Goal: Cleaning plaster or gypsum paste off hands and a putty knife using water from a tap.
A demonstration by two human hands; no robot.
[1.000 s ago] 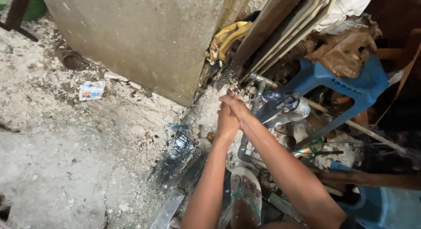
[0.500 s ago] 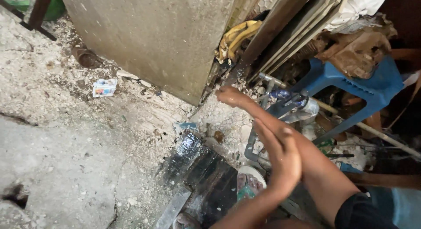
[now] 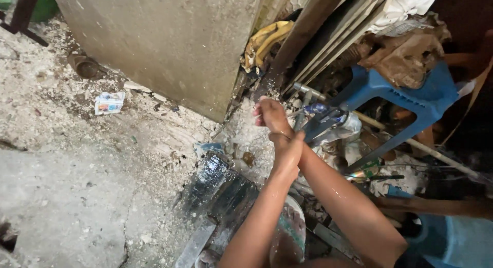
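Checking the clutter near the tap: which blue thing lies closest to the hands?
The blue plastic stool beside the right hand; the blue tub sits lower right, farther off.

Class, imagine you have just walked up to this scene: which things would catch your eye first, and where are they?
First, the two wet arms at centre: the left hand wraps the right wrist, and the right hand reaches toward a tap. Right of them a bright blue plastic stool stands amid junk. A big grey concrete slab fills the top left.
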